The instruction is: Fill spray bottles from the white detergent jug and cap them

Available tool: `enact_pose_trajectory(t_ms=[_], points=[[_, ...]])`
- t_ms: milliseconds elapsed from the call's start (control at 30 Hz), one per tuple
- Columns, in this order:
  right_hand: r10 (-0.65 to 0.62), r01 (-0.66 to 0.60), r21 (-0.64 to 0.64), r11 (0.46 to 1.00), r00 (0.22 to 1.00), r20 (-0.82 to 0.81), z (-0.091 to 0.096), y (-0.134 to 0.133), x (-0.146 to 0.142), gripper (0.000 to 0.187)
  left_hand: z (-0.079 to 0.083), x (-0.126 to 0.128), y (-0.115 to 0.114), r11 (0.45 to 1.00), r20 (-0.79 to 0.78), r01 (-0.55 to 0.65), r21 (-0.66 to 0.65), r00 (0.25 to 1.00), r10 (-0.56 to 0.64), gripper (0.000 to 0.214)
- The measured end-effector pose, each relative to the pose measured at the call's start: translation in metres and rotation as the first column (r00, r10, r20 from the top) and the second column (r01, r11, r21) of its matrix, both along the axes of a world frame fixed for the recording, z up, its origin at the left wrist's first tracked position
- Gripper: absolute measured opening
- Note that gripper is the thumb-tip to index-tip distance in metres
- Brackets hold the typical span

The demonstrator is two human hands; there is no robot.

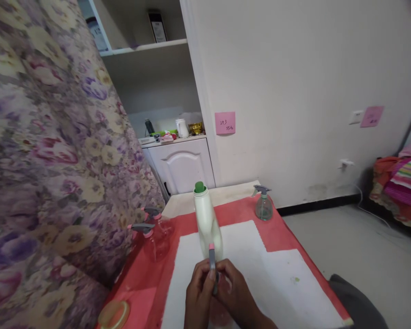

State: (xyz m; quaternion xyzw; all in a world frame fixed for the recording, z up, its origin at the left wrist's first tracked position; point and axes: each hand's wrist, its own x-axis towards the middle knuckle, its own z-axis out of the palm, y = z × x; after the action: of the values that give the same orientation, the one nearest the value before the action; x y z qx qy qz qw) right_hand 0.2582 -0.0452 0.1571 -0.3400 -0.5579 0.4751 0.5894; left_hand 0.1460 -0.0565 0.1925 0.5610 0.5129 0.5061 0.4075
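Both hands meet at the front of the table around a spray bottle with a grey trigger head and a pink nozzle that points away from me. My left hand has its fingers and thumb closed on the grey head. Pressed against the head's other side is my right hand, fingers curled. The spray bottle's clear pinkish body shows partly beneath the hands; the rest is hidden. Just beyond stands a tall pale green jug, upright, with a darker green piece in its mouth.
Two pink spray bottles stand at the left by the floral curtain. A green spray bottle is at the back right. A round lid-like piece lies front left. White paper covers part of the red tabletop.
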Motion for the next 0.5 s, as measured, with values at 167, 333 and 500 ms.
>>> enact_pose_trajectory(t_ms=[167, 333, 500], points=[[0.052, -0.056, 0.090, 0.994, 0.998, 0.044, -0.0007, -0.0016, 0.0065, 0.016, -0.0052, -0.0009, 0.0025, 1.000, 0.009, 0.005, 0.008, 1.000, -0.005, 0.034], [0.007, -0.006, -0.004, 1.000, 1.000, 0.012, -0.0024, -0.0023, 0.0035, 0.020, -0.0060, -0.0005, 0.0029, 1.000, 0.013, -0.016, 0.007, 1.000, 0.016, 0.036], [0.040, -0.042, 0.077, 0.996, 0.999, 0.025, -0.0003, -0.0020, 0.0038, 0.021, -0.0017, 0.0005, 0.0000, 0.999, 0.039, -0.037, -0.015, 0.999, 0.038, 0.037]])
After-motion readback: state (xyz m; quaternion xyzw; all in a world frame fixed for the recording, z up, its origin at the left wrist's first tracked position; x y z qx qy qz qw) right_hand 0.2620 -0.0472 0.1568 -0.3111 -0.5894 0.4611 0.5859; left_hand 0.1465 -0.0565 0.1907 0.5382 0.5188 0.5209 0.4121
